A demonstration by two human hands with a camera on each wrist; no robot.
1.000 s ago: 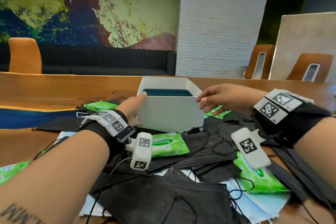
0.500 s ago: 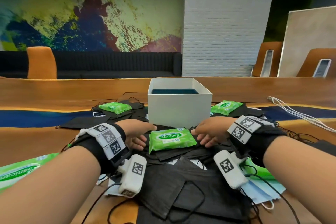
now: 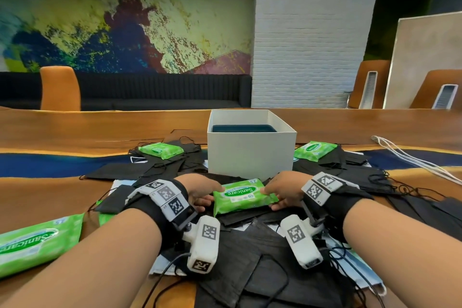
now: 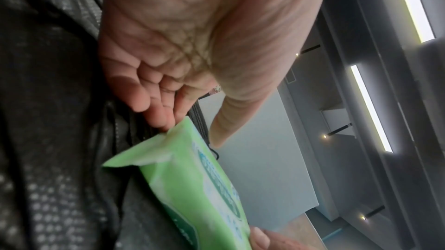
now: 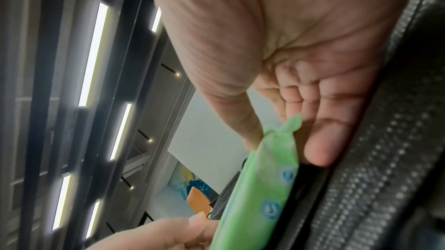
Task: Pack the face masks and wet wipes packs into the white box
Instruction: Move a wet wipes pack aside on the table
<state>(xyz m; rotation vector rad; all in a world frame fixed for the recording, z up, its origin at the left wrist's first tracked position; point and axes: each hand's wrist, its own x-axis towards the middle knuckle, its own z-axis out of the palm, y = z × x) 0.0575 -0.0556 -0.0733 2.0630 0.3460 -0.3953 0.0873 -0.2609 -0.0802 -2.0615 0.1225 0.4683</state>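
Note:
A green wet wipes pack [image 3: 243, 195] lies on a pile of black face masks [image 3: 255, 257] just in front of the white box [image 3: 250, 155]. My left hand [image 3: 210, 195] pinches its left end, fingers under the sealed flap and thumb above, as the left wrist view shows [image 4: 190, 132]. My right hand [image 3: 271, 195] pinches the right end the same way, thumb on top of the pack [image 5: 265, 168]. The box stands open, with a dark teal surface [image 3: 243, 128] inside. More packs lie left [image 3: 161, 150] and right [image 3: 313, 150] of the box.
Another wipes pack [image 3: 37, 242] lies near the table's front left. Black masks spread around the box on both sides, with light blue masks [image 3: 370, 282] under the pile. A white cable [image 3: 412, 160] runs across the wooden table at the right.
Both hands came down from the box's sides to the wipes pack in front of it and have now closed on its two ends; the pack has tilted slightly.

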